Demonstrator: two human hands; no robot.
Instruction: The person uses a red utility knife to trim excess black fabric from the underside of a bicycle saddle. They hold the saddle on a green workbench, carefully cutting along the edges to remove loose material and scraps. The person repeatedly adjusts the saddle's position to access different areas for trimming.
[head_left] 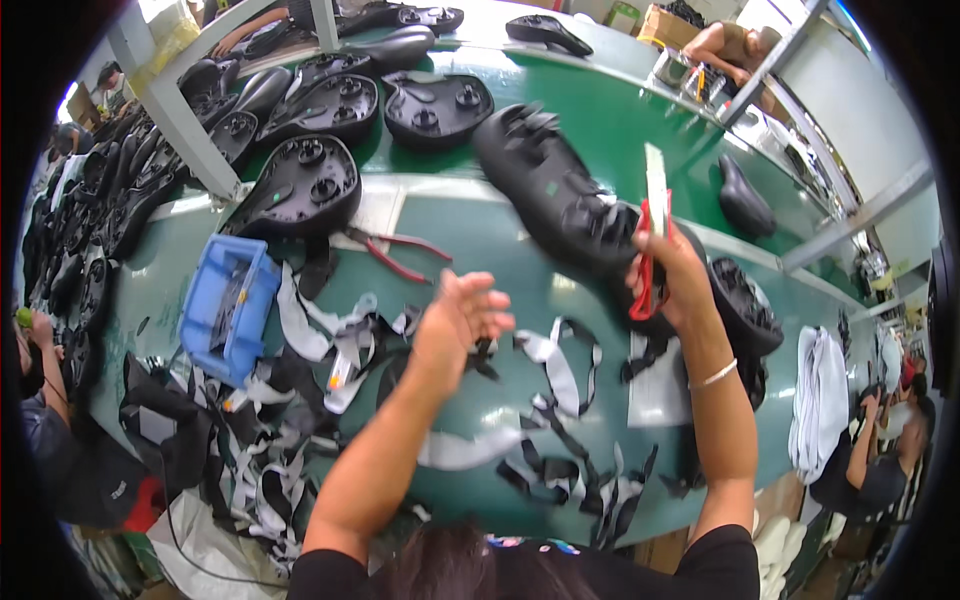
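My right hand is closed around a red box cutter, its wide blade pointing up and away. My left hand hovers over the bench with its fingers apart, holding nothing. Beyond and between both hands, a black bicycle saddle lies underside up, smeared by motion; its near end passes behind my right hand, and I cannot tell whether they touch. Another saddle rests right of my right wrist. Cut black and white strips curl on the green bench around my left hand.
Red-handled pliers and a blue bin are at the left. Several saddles stand at the far left, one far right on the green belt. White cloths hang at the right edge. Metal posts rise beyond. Other people work around.
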